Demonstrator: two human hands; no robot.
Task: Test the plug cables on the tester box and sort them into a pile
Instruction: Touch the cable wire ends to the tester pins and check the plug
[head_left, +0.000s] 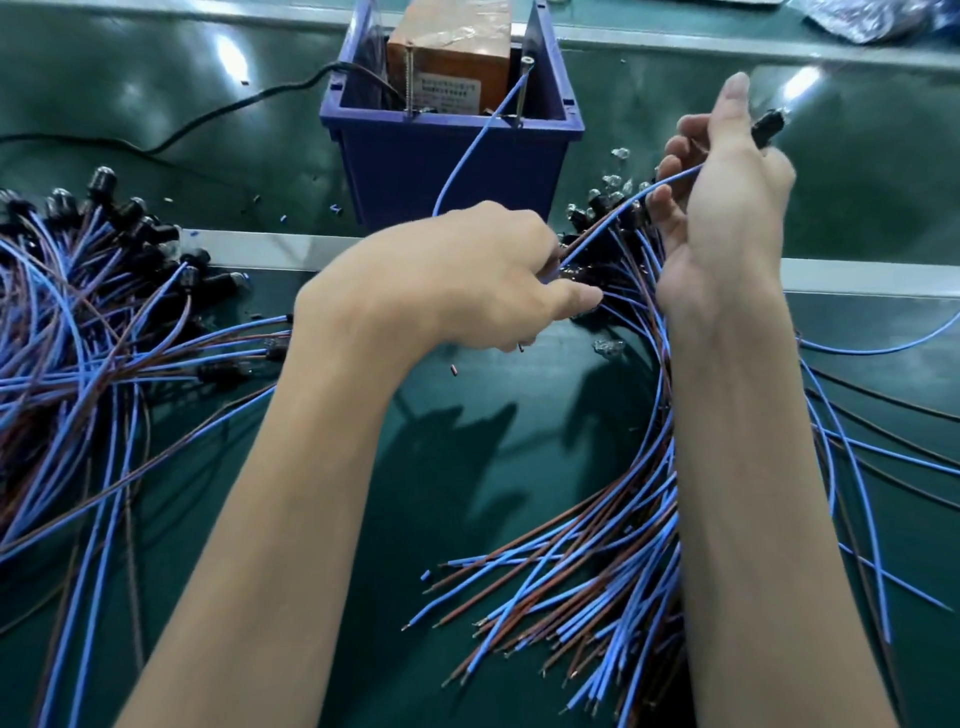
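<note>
Pinching wires (631, 200), left grip (457, 280); right grip (727, 197) clasping a plug cable (768, 129); tester box label (451, 92) illegible.

Hands (457, 280) grip a cable (613, 213) (blue, brown).

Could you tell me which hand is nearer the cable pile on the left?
Left: the left hand sits just right of the cable pile; the right hand is raised farther right.
</note>
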